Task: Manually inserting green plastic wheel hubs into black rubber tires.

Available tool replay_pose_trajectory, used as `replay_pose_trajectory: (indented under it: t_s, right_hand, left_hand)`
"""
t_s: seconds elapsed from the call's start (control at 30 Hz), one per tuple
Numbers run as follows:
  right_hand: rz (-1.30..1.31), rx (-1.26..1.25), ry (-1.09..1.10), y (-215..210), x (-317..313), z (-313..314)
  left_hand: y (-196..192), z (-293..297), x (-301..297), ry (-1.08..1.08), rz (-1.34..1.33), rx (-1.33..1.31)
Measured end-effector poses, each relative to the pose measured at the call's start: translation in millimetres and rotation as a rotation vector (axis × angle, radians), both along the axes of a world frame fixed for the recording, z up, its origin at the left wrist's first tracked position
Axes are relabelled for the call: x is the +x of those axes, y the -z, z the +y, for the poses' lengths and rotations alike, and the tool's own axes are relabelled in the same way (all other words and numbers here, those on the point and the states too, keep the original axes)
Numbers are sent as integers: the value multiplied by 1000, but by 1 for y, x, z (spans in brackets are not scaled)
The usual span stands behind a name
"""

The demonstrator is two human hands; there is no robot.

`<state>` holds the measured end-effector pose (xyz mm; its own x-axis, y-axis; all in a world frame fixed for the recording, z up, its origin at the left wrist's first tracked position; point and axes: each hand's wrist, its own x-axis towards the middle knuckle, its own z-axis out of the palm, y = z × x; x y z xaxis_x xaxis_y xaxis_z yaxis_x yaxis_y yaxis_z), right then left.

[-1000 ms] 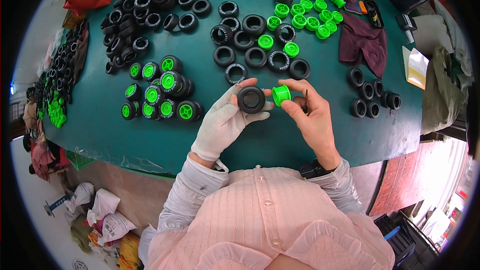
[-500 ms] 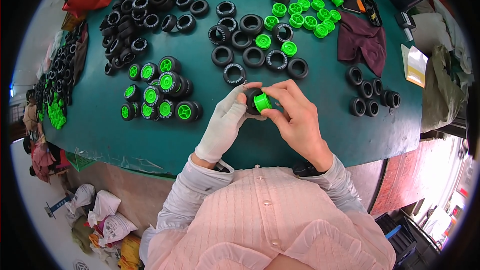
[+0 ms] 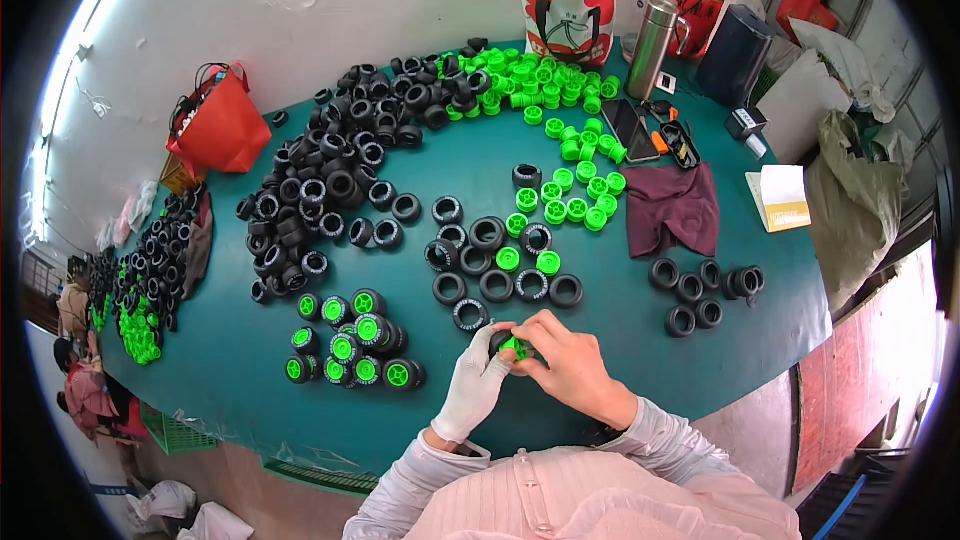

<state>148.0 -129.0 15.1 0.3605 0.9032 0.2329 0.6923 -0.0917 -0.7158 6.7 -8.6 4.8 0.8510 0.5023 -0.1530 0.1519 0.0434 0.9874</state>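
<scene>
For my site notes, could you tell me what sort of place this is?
Likely a small hand-assembly workshop: a green table heaped with black toy tyres and green hubs, with finished wheels grouped nearby.

Your two hands met low in the centre of the frame. Your left hand (image 3: 476, 387), in a white glove, curled its fingers inward in a closed grip. Your bare right hand (image 3: 565, 367) pinched from the other side, both forearms rising from the lower edge.

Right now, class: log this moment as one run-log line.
left hand: gloved, grips black tyre | right hand: bare, presses green hub into it | finished wheels: left of hands
</scene>
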Motion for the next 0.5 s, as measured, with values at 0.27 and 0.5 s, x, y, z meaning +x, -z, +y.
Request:
replay_pose_trajectory:
  t_s: [0.27,0.5]
  right_hand:
    - [10,-16,-3,0,2,13]
    - [504,-83,200,6,22,-3]
  left_hand:
    - [-4,8,6,-93,-7,52]
    - [-18,11,-8,-257,-91,-535]
